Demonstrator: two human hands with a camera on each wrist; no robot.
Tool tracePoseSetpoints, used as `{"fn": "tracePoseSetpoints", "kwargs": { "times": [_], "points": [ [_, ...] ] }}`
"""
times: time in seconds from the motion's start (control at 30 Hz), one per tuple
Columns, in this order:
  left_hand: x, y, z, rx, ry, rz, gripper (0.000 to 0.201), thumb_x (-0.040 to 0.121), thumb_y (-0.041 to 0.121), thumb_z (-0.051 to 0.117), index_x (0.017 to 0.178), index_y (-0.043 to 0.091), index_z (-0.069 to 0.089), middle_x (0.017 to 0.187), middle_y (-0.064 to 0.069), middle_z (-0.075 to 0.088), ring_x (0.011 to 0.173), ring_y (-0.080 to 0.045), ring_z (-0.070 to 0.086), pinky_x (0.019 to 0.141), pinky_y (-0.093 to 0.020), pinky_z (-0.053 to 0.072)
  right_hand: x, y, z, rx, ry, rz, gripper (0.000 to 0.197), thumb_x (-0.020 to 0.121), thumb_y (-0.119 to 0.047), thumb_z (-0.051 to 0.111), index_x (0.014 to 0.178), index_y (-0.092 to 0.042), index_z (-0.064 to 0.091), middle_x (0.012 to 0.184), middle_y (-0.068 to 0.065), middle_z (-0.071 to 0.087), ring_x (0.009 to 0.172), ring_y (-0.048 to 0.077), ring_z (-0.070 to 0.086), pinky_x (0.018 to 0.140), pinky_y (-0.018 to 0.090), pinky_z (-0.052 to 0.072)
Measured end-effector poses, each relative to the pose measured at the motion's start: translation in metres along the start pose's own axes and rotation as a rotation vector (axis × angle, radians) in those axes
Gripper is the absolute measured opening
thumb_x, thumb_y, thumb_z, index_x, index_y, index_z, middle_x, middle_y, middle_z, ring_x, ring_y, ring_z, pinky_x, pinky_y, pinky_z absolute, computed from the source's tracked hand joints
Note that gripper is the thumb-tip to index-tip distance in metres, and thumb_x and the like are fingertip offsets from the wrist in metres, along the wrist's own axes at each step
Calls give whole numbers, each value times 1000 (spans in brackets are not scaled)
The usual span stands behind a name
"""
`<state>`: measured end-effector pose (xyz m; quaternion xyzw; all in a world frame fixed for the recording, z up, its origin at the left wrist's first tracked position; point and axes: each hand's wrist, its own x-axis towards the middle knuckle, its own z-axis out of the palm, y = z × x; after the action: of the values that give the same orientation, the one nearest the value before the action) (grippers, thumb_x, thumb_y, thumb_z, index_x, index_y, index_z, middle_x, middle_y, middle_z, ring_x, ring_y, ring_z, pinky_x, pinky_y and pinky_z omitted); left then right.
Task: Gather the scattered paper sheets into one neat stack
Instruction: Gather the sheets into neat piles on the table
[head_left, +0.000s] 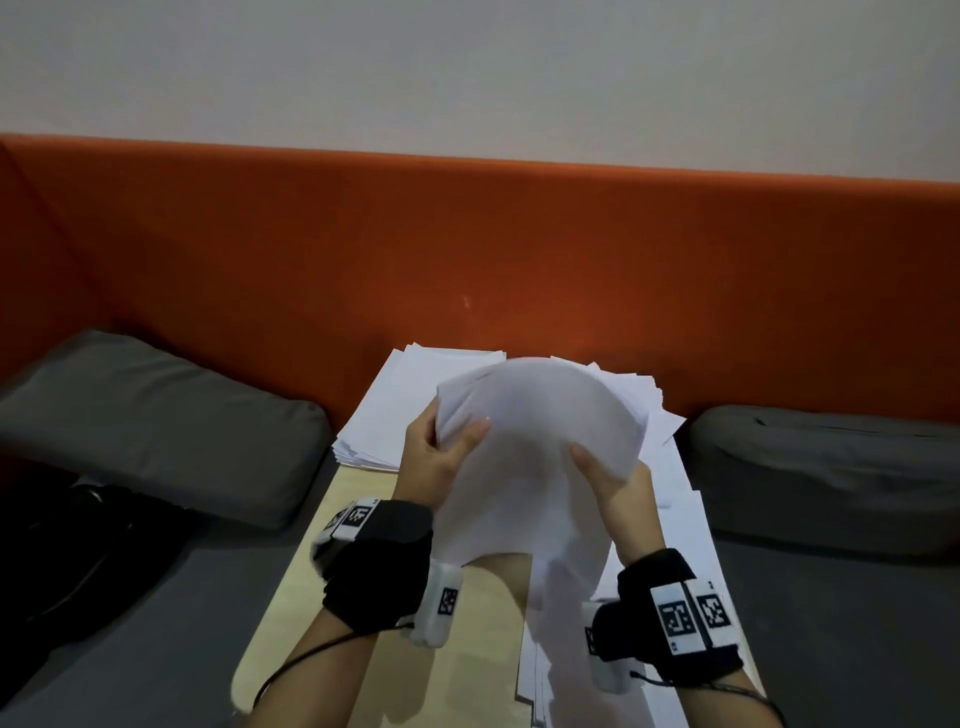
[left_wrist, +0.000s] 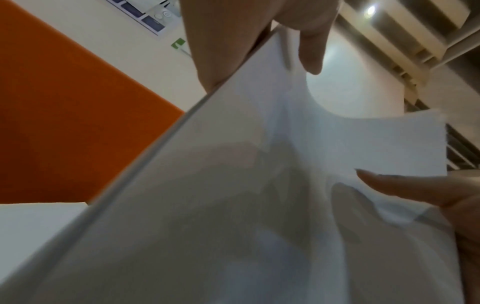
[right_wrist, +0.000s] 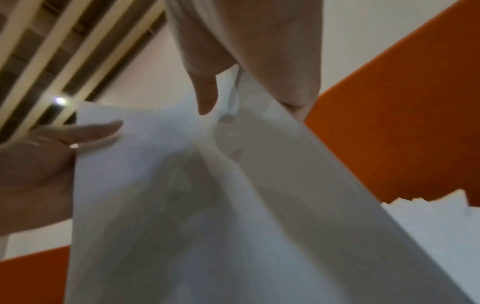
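A bundle of white paper sheets (head_left: 535, 457) is held up above the wooden table (head_left: 395, 649), bowed upward in the middle. My left hand (head_left: 441, 457) grips its left edge, thumb on the near face. My right hand (head_left: 608, 478) grips its right edge the same way. In the left wrist view the sheets (left_wrist: 233, 205) fill the frame, pinched by my left hand (left_wrist: 259, 51). In the right wrist view the sheets (right_wrist: 207, 205) are pinched by my right hand (right_wrist: 246, 72). A larger uneven pile of sheets (head_left: 410, 395) lies behind, at the table's far end. More loose sheets (head_left: 691, 551) lie along the right side.
An orange padded backrest (head_left: 467, 249) runs behind the table. A grey cushion (head_left: 156, 421) lies at the left and another grey cushion (head_left: 831, 467) at the right. Something black (head_left: 78, 561) lies on the seat at the far left.
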<state>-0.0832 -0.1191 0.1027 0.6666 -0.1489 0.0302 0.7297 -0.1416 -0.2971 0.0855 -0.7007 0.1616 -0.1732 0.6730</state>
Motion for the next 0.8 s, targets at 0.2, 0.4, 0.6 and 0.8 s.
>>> {"fn": "tracePoseSetpoints", "kwargs": {
  "times": [0.2, 0.4, 0.6, 0.8],
  "points": [
    [-3, -19, -14, -10, -60, -117, 47, 46, 50, 69, 86, 28, 62, 78, 11, 70, 76, -2, 66, 64, -20, 55, -3, 34, -6, 103, -36, 135, 9, 82, -14, 69, 82, -20, 62, 83, 1, 67, 76, 15, 63, 65, 25, 48],
    [0, -41, -34, -64, -20, -155, 90, 27, 78, 75, 90, 15, 60, 73, 16, 72, 69, 3, 66, 60, -13, 51, -2, 53, -27, 134, -116, 171, 16, 71, -12, 78, 83, -11, 69, 76, -1, 75, 80, 24, 64, 61, 15, 53],
    [14, -32, -14, -116, 77, -140, 105, 8, 77, 74, 87, 9, 56, 62, 12, 69, 58, 8, 63, 53, -12, 51, 9, 40, -12, 121, -148, 103, 26, 71, 5, 75, 76, -18, 64, 72, -7, 69, 73, 16, 64, 72, 19, 53],
    [21, -29, -3, -14, 109, -152, 72, 44, 45, 85, 101, 10, 57, 84, 3, 63, 81, -18, 62, 62, -19, 50, 17, 43, -7, 106, -77, 99, 22, 75, -4, 74, 81, -21, 62, 81, -3, 68, 79, 16, 63, 76, 26, 49]
  ]
}}
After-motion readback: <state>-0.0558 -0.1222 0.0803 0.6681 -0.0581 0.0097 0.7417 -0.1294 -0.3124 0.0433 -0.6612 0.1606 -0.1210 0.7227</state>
